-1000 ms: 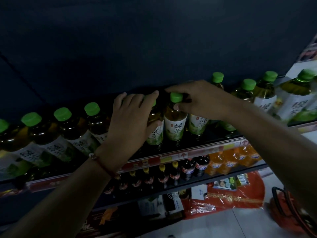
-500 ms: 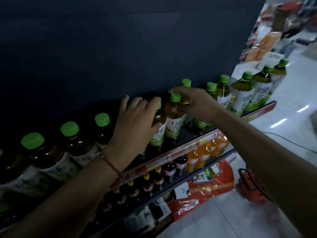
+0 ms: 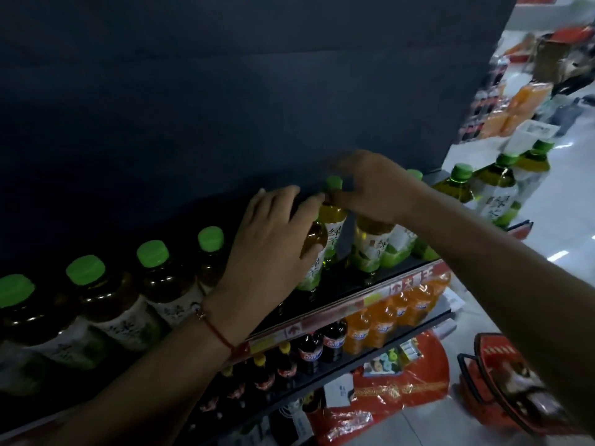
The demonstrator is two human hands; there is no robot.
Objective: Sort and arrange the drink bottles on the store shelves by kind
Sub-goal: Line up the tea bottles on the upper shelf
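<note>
Top shelf (image 3: 351,292) holds a row of green-cap tea bottles (image 3: 154,278), white-green labels, running left to right along the dark back panel (image 3: 225,91). Left hand (image 3: 273,246) wraps the shoulder of one tea bottle (image 3: 317,252) mid-shelf, fingers curled over it, thumb on the near side, so the grip is closed on that bottle; bottle upright, base on the shelf as far as visible. Red string bracelet (image 3: 214,329) on the left wrist. Right hand (image 3: 370,188) sits over the neck of the next bottle behind (image 3: 331,217), fingertips pinched around it just under the green cap (image 3: 334,182); grip closed on that one. That bottle stands just beside the left-hand bottle, touching or nearly so; cannot tell which. Right forearm crosses in front of more tea bottles (image 3: 373,246) to the right and hides their caps. Larger tea bottles (image 3: 495,191) at the far right end of the shelf, blurred. Red-yellow price strip (image 3: 322,326) along the shelf edge.

Shelf below: dark cola bottles (image 3: 309,349) at left, orange soda bottles (image 3: 386,320) at right. Lower still, red packaging (image 3: 399,391) near the floor. Red shopping basket (image 3: 502,375) on the floor at right, partly behind the right arm. Far aisle: orange drink packs (image 3: 515,107), blurred.
</note>
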